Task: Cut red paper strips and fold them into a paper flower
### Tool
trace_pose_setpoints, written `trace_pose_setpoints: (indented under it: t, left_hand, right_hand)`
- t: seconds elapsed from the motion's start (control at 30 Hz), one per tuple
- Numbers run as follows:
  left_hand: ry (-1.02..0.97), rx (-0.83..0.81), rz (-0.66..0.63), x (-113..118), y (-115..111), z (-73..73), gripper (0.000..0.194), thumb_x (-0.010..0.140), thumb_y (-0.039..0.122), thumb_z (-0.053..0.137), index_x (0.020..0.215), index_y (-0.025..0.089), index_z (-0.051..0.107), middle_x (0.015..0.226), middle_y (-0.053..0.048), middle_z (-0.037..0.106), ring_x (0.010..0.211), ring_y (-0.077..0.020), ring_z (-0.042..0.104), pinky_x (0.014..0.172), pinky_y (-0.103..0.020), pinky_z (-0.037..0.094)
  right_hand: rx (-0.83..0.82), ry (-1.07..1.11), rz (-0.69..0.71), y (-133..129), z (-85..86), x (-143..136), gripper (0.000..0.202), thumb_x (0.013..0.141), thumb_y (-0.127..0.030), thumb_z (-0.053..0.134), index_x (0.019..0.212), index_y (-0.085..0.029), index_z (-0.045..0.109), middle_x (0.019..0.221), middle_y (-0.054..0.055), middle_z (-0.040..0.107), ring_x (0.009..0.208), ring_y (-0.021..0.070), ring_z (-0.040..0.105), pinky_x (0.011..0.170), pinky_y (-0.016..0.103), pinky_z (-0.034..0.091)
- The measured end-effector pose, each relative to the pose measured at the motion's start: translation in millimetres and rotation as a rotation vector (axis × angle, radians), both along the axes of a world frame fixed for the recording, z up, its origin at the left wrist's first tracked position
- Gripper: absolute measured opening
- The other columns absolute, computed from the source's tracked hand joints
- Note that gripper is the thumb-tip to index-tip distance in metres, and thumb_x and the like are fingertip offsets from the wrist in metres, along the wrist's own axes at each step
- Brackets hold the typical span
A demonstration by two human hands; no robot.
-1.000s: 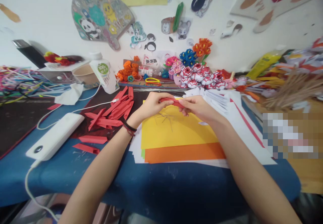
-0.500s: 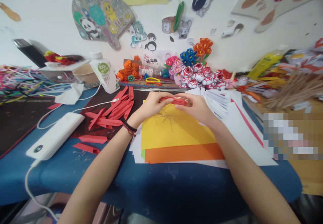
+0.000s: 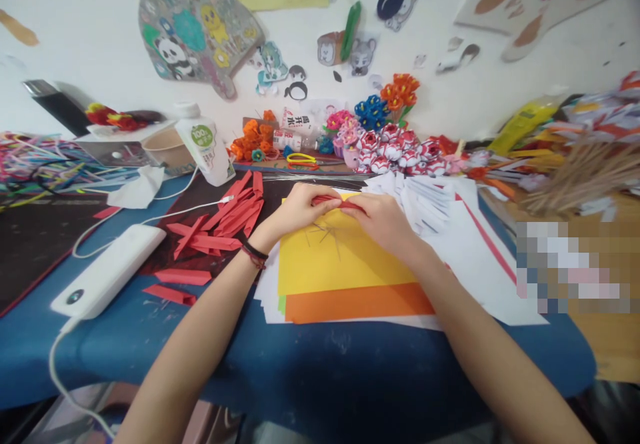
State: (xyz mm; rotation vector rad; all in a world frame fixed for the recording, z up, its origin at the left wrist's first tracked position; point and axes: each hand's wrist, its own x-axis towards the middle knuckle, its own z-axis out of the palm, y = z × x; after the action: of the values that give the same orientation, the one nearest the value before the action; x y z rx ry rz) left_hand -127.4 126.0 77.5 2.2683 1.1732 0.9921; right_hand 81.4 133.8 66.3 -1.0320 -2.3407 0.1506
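Both hands meet above a yellow sheet (image 3: 350, 264) and pinch a narrow folded red paper strip (image 3: 356, 210) between them. My left hand (image 3: 301, 206) is closed on the strip's left part, with thumb and fingers together. From the other side, my right hand (image 3: 379, 216) grips its right part, fingers covering much of it. Thin dark wires (image 3: 327, 233) lie on the yellow sheet just below the hands. Beneath that sheet an orange sheet (image 3: 357, 303) sticks out at the front. To the left rests a pile of folded red strips (image 3: 235, 214).
A white power bank (image 3: 110, 271) with a cable lies at the left. Behind are a white bottle (image 3: 204, 147), yellow-handled scissors (image 3: 302, 159) and red-white paper flowers (image 3: 395, 147). White strips (image 3: 420, 201) lie right of the hands, wooden sticks (image 3: 590, 171) farther right.
My right hand has turned and its fingers have closed inward, nearer my left hand, now covering more of the red strip. The view has shifted slightly.
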Motion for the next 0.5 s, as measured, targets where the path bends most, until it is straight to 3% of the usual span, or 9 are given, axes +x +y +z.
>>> trace_pose_setpoints:
  t: [0.1, 0.33, 0.5]
  left_hand:
    - [0.084, 0.12, -0.047, -6, 2, -2.0, 0.028, 0.092, 0.041, 0.064, 0.101, 0.018, 0.076, 0.096, -0.007, 0.075, 0.088, -0.0184, 0.068, 0.079, -0.027, 0.05]
    - [0.626, 0.504, 0.051, -2, -4, 0.7, 0.04, 0.1, 0.044, 0.049, 0.121, 0.014, 0.064, 0.099, -0.01, 0.068, 0.092, -0.0226, 0.062, 0.078, -0.032, 0.044]
    - [0.866, 0.67, 0.107, 8, -6, 1.9, 0.029, 0.104, 0.031, 0.04, 0.108, 0.011, 0.061, 0.09, -0.009, 0.063, 0.085, -0.0239, 0.059, 0.074, -0.035, 0.04]
  right_hand:
    - [-0.016, -0.037, 0.011, 0, 1.5, 0, 0.025, 0.097, -0.028, 0.055, 0.09, -0.017, 0.075, 0.081, 0.007, 0.074, 0.071, 0.0191, 0.063, 0.065, 0.029, 0.037]
    - [-0.115, -0.015, -0.003, 2, 3.8, 5, 0.026, 0.097, -0.03, 0.055, 0.085, -0.016, 0.073, 0.079, 0.006, 0.072, 0.069, 0.0185, 0.061, 0.063, 0.029, 0.035]
    - [-0.168, 0.067, 0.029, 4, 0.2, 4, 0.026, 0.097, -0.031, 0.055, 0.081, -0.017, 0.069, 0.076, 0.004, 0.069, 0.067, 0.0168, 0.058, 0.063, 0.028, 0.034]
